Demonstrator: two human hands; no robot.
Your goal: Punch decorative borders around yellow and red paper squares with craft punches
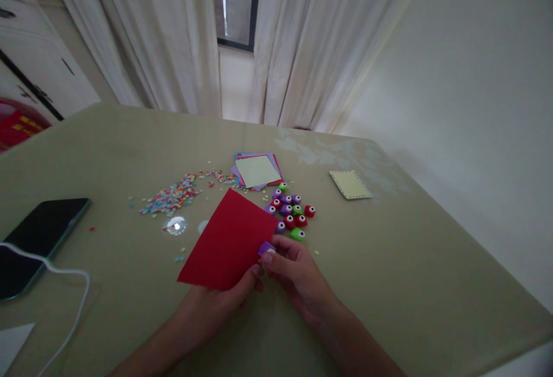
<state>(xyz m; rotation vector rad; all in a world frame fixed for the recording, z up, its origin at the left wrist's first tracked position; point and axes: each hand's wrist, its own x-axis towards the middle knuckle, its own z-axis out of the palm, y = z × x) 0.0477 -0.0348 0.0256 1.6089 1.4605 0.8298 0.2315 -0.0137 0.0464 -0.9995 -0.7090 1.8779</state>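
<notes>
The red rectangular paper sheet [231, 239] is gripped at its near edge by the left hand [216, 308]; the right hand [296, 270] pinches a small purple plastic punch [266, 248] at its right corner. Colourful punches [288, 210] lie just beyond.

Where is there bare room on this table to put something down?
The widest free patch of table lies right of your right hand, nearer you than the yellow paper. Another is behind the phone and confetti. The middle is crowded: confetti, paper stack and small punches close beyond the red sheet.
</notes>
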